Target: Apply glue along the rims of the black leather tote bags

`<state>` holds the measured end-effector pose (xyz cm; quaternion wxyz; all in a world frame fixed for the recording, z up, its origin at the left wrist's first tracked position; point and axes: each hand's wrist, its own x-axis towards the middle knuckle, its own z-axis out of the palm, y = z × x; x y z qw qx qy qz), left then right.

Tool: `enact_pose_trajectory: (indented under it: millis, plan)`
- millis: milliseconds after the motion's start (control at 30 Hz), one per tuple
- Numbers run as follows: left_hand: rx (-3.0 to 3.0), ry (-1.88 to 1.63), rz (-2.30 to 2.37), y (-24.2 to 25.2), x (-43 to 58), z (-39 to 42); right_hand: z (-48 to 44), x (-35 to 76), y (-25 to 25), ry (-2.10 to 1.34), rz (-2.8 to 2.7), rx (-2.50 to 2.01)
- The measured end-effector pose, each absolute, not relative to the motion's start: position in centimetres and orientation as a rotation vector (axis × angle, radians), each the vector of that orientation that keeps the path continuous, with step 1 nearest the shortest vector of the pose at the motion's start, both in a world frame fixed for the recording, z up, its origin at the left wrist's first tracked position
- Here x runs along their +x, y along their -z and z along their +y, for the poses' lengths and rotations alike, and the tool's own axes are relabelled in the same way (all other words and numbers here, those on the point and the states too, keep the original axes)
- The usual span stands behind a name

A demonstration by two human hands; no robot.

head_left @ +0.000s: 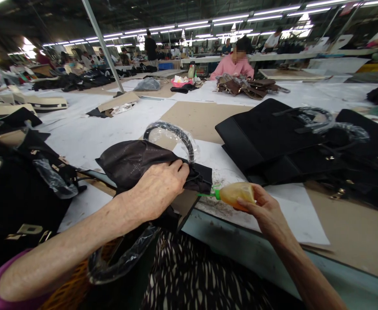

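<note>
My left hand (163,185) is closed on the edge of a dark handbag (127,161) that lies at the table's front edge with its dark lining showing. One bag handle (172,129), wrapped in clear plastic, arches up behind the hand; the other handle (121,262) hangs down in front of the table. In my right hand (261,202) is a squeeze bottle (237,194) of yellowish liquid, held on its side. Its green nozzle points left, close to the bag's right edge. Whether the tip touches the bag, I cannot tell.
Black handbags (266,137) with wrapped handles are piled at right, and more black bags (14,181) stand at left. Brown cardboard (192,114) and white paper cover the table. Across it, a person in pink (232,66) sits behind a brown heap (247,86).
</note>
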<state>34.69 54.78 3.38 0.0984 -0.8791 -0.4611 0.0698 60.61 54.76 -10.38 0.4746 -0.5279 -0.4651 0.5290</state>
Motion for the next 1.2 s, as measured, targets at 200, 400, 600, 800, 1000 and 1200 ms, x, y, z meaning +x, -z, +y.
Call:
enact_pose_trajectory:
  millis: [200, 400, 600, 800, 1000, 1200]
  plan:
    - [-2.592, -0.232, -1.347, -3.4, 34.7, 54.9, 53.7, 60.6, 9.1, -1.448, -1.156, -1.242]
    - [-2.588, -0.249, -1.302, -3.2, 34.5, 54.9, 52.7, 60.2, 8.7, -1.495, -1.170, -1.178]
    - [-2.603, -0.190, -1.300, -2.9, 34.4, 54.9, 51.9, 59.5, 8.0, -1.573, -1.139, -1.166]
    - [-2.589, -0.203, -1.330, -2.9, 34.5, 54.8, 51.0, 58.9, 7.3, -1.589, -1.130, -1.137]
    - [-2.586, -0.212, -1.333, -3.1, 34.6, 54.8, 50.3, 59.0, 7.2, -1.642, -1.121, -1.080]
    - [-2.586, -0.226, -1.364, -3.5, 34.8, 54.7, 50.0, 59.2, 7.5, -1.617, -0.981, -1.114]
